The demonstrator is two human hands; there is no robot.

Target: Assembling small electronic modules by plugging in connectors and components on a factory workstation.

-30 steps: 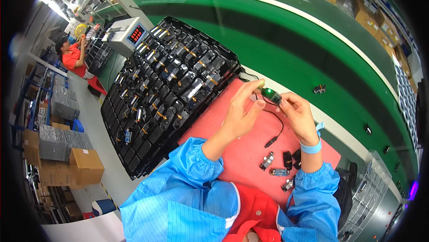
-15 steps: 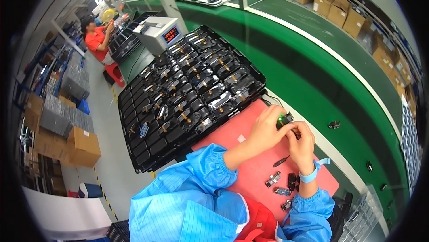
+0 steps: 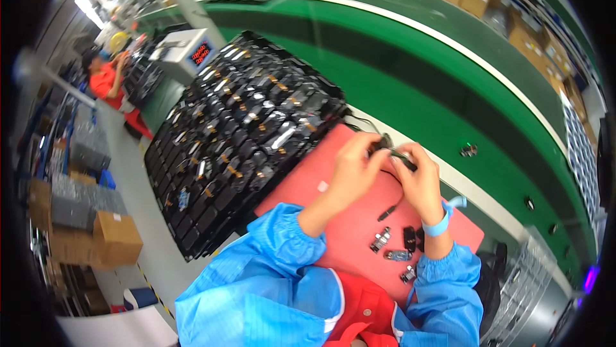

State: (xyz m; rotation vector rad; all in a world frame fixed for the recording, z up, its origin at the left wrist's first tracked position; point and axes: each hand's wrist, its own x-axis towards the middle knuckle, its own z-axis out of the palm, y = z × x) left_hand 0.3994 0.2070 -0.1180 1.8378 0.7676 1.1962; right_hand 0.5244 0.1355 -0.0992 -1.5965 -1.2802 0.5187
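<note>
Over the far part of a red mat (image 3: 292,196), both hands are raised close together. My left hand (image 3: 354,166) is closed on a small dark electronic part (image 3: 381,144), mostly covered by the fingers. Facing it, my right hand (image 3: 420,183) pinches a black cable plug (image 3: 404,160). A thin cable hangs below the hands, and its black connector end (image 3: 387,213) lies on the mat. Nearer me, beside the right wrist, lie a silver-and-black module (image 3: 380,240), a blue circuit board part (image 3: 398,255), a black piece (image 3: 409,238) and another small module (image 3: 408,274).
A large black compartment tray (image 3: 192,219) full of small parts stands left of the mat. Behind it is a grey box with a red display (image 3: 186,55). A green conveyor (image 3: 385,84) runs beyond, carrying a small module (image 3: 468,151). A co-worker (image 3: 108,81) sits far left.
The view has swung, shifting the scene left. My hands have parted slightly, and the black plug now shows in my right fingers. The green glow on the part is no longer visible.
</note>
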